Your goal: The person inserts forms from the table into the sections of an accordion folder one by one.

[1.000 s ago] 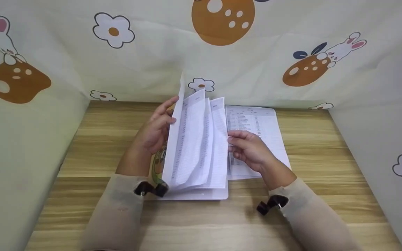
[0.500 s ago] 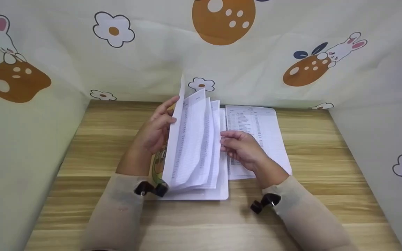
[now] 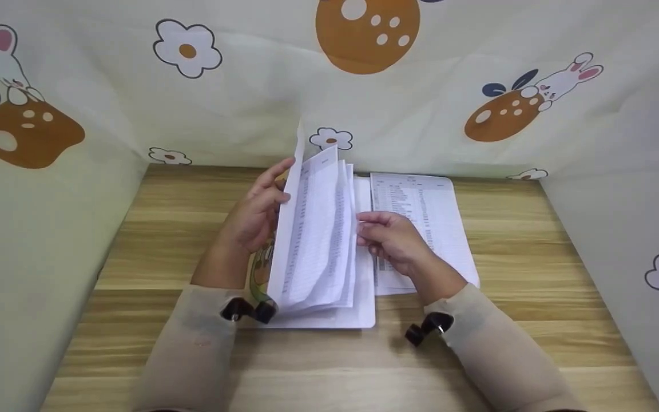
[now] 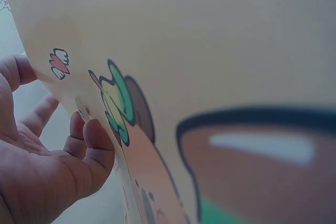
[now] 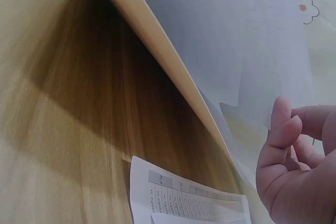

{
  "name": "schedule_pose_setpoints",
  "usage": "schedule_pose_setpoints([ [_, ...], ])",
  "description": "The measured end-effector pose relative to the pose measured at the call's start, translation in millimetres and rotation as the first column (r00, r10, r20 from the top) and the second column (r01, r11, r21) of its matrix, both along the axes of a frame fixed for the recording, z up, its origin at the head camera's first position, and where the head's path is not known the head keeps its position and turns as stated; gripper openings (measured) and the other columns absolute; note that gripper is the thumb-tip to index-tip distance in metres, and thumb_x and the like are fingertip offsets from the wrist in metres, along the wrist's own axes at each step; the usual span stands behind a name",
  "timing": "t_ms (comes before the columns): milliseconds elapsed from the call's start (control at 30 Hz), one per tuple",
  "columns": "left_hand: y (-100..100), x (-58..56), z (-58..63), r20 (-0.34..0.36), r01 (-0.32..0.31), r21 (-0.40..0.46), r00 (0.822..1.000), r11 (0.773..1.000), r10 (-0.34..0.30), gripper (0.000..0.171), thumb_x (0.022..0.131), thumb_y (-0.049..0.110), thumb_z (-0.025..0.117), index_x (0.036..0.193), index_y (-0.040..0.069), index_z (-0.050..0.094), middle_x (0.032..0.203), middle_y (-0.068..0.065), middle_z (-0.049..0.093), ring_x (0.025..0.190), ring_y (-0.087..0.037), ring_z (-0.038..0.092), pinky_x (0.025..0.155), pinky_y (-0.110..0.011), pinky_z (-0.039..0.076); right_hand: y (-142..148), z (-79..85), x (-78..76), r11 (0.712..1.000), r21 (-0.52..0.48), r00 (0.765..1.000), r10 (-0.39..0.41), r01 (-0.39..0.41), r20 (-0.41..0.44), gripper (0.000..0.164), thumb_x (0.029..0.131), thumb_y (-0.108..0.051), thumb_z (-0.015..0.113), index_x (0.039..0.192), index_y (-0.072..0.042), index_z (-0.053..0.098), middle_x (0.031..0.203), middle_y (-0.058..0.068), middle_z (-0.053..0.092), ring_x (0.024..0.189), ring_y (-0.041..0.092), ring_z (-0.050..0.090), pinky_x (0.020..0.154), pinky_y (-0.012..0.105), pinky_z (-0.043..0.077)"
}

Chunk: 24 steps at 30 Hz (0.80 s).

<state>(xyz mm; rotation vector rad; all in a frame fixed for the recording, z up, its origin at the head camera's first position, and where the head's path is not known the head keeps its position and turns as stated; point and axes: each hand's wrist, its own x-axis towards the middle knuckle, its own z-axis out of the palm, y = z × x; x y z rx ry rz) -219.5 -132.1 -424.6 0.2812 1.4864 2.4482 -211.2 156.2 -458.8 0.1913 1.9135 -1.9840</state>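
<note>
My left hand (image 3: 252, 220) grips the raised front cover of a folder (image 3: 285, 234) at its outer edge, holding it nearly upright. Its outside, seen in the left wrist view, is a pale cover (image 4: 236, 61) with cartoon print. Inside it stand several printed paper sheets (image 3: 319, 229), fanned and slightly curved. With thumb and index finger, my right hand (image 3: 395, 239) pinches the right edge of these sheets. The folder's white back (image 3: 365, 286) lies under them.
Right of the folder, partly behind my right forearm, lie more printed pages (image 3: 444, 240) with a table of text. Everything rests on a wood-grain table (image 3: 524, 320). Patterned cloth walls (image 3: 249, 97) close in the back and sides.
My right hand has moved left with the sheet edges, bringing them closer to the other pages and uncovering more of the folder's white back. The left hand has stayed put.
</note>
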Motion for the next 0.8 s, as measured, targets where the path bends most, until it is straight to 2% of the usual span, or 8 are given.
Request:
schedule_pose_setpoints([
  [233, 0, -0.2, -1.0, 0.001, -0.006, -0.002, 1.000, 1.000, 0.006, 0.071, 0.097, 0.001, 0.047, 0.165, 0.019, 0.039, 0.132, -0.015, 0.054, 0.111, -0.030, 0.064, 0.079, -0.032, 0.060, 4, 0.5, -0.2, 1.000, -0.005, 1.000, 0.002, -0.002, 0.012, 0.035, 0.097, -0.002, 0.070, 0.132, -0.002, 0.068, 0.092, -0.003, 0.078, 0.076, 0.009, 0.075, 0.058, 0.019, 0.049],
  [433, 0, 0.2, 0.1, 0.009, -0.013, 0.006, 1.000, 1.000, 0.013, 0.072, 0.096, 0.000, 0.048, 0.165, 0.019, 0.040, 0.132, -0.017, 0.053, 0.108, -0.029, 0.065, 0.077, -0.031, 0.060, 20, 2.3, -2.4, 1.000, 0.001, 1.000, -0.007, 0.007, 0.002, 0.043, 0.099, -0.005, 0.069, 0.141, 0.003, 0.060, 0.100, -0.004, 0.080, 0.078, 0.007, 0.074, 0.062, 0.019, 0.052],
  [533, 0, 0.5, 0.7, 0.015, -0.012, 0.007, 1.000, 1.000, 0.012, 0.072, 0.096, 0.000, 0.048, 0.165, 0.019, 0.040, 0.131, -0.015, 0.054, 0.108, -0.029, 0.065, 0.076, -0.031, 0.060, 33, 2.4, -4.1, 1.000, 0.017, 1.000, -0.025, 0.025, -0.018, 0.038, 0.099, -0.009, 0.072, 0.136, -0.001, 0.064, 0.098, -0.005, 0.079, 0.079, 0.008, 0.073, 0.061, 0.019, 0.051],
  [667, 0, 0.5, 0.6, 0.016, -0.012, 0.010, 1.000, 1.000, 0.012, 0.072, 0.096, 0.000, 0.048, 0.165, 0.020, 0.040, 0.130, -0.013, 0.056, 0.110, -0.030, 0.064, 0.077, -0.032, 0.060, 53, 0.7, -6.6, 0.994, 0.081, 0.996, -0.067, 0.072, -0.057, 0.027, 0.098, -0.013, 0.075, 0.124, -0.012, 0.069, 0.095, -0.009, 0.076, 0.082, 0.008, 0.072, 0.064, 0.020, 0.050],
  [800, 0, -0.1, -0.2, 0.009, -0.014, 0.005, 1.000, 1.000, 0.014, 0.072, 0.096, 0.000, 0.048, 0.165, 0.020, 0.040, 0.133, -0.014, 0.055, 0.111, -0.031, 0.064, 0.078, -0.032, 0.060, 74, -1.6, -10.5, 0.972, 0.198, 0.989, -0.106, 0.125, -0.107, 0.036, 0.098, -0.017, 0.075, 0.132, -0.008, 0.067, 0.097, -0.010, 0.072, 0.086, 0.009, 0.069, 0.069, 0.024, 0.050],
])
